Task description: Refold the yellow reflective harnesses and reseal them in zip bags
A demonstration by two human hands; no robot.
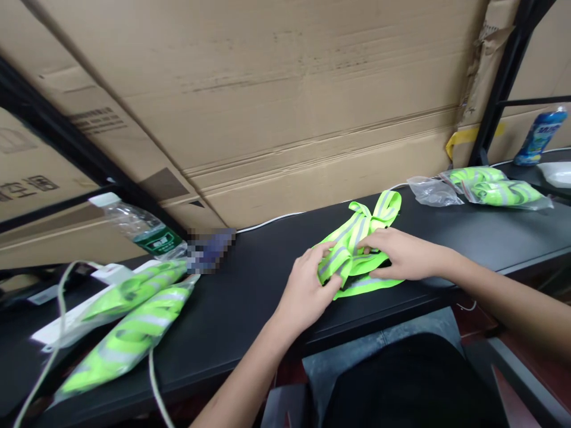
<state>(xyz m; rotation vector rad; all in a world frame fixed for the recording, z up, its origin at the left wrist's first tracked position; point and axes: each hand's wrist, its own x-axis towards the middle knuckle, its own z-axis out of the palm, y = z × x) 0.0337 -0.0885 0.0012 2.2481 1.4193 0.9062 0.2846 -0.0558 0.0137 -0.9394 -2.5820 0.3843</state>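
A neon yellow-green safety vest with grey reflective strips [357,249] lies bunched on the black table [250,315]. My left hand [307,291] grips its near left folds, and my right hand [397,255] presses on top of the bunched straps, fingers closed over them. The two hands nearly meet over the vest. Part of the vest is hidden under my fingers. Several more vests sealed in clear plastic bags [129,333] lie to the left of my left hand.
Further vests in plastic bags [495,187] lie at the far right of the table. A plastic water bottle [138,226], a white power strip [84,309], grey cables and a blue bottle [535,137] stand around. Large cardboard sheets lean behind the table.
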